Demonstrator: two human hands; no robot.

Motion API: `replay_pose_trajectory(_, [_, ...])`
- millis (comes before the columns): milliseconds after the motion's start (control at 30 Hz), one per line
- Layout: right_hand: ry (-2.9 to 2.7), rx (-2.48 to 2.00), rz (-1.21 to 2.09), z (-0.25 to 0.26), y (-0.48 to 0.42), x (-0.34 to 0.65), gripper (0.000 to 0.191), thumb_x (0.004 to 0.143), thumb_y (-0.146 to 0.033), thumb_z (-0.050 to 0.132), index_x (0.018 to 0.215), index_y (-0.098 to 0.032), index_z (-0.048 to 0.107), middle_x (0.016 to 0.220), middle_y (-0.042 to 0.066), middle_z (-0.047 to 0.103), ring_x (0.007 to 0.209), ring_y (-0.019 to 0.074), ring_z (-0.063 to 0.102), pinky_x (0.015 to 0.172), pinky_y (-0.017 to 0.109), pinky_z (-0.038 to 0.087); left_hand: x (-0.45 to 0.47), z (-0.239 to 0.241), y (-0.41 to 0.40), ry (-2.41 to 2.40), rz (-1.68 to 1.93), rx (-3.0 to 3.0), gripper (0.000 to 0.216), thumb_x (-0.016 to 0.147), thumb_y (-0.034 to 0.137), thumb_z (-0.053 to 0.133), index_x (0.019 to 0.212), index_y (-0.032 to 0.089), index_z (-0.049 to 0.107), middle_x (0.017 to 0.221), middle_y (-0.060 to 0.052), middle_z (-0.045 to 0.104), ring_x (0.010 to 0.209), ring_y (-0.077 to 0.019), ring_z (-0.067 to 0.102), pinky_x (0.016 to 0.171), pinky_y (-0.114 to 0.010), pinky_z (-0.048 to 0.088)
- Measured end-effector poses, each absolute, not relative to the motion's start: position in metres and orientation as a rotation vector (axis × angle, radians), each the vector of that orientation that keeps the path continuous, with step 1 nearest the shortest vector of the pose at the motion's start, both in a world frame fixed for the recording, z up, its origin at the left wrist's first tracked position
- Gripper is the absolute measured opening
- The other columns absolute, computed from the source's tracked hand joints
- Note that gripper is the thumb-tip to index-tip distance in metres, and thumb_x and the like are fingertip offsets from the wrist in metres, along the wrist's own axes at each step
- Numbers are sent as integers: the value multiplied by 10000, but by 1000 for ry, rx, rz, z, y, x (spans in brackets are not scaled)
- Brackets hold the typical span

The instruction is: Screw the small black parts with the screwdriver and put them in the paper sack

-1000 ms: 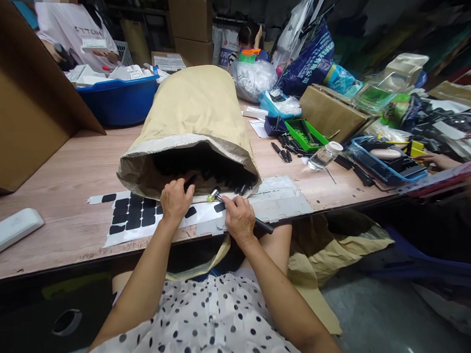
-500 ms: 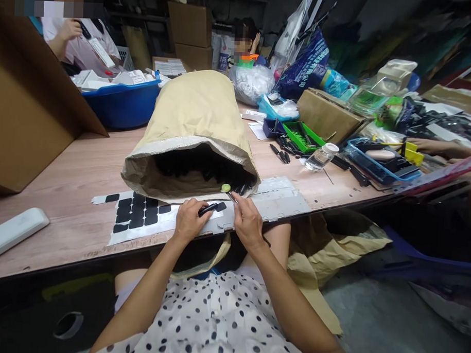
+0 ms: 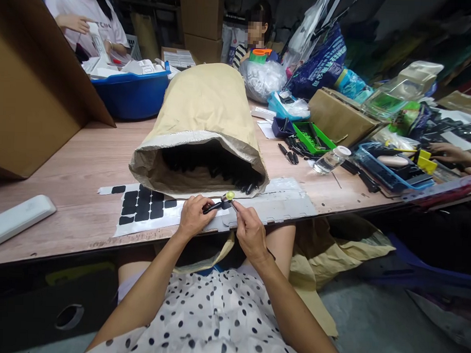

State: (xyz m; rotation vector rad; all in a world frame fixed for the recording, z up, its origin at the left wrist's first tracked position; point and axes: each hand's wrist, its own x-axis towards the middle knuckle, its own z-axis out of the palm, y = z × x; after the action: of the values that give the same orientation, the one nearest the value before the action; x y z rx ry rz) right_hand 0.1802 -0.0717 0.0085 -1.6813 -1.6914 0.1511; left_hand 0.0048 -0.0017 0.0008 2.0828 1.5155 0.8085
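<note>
My left hand grips a small black part at the table's near edge. Touching the end of that part is the green-capped tip of a slim tool held in my right hand. Both hands hover over a white sheet of black pads and a grey sheet. Just behind them lies a tan paper sack on its side, its mouth open toward me, with several black parts inside.
A large cardboard box stands at the left, a white bar in front of it. A blue basin sits behind. Right side holds a green tray, a clear bottle, a blue tray. Other people work at the back and right.
My left hand came out of the sack's mouth holding a black part and drew back toward me. My right hand brought the tool's tip over to meet it.
</note>
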Motion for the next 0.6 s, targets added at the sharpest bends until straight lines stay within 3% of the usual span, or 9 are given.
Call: replay_pose_trajectory(600, [-1802,-1653,4,10,-79,172,428,985,-157,416,1292,-279,688,821,21,579,725,120,590,619,176,451,4,5,-4,1521,699,2100,146,791,263,691,929,257,738,800,-3,655,840,-212,563,818,-342,442])
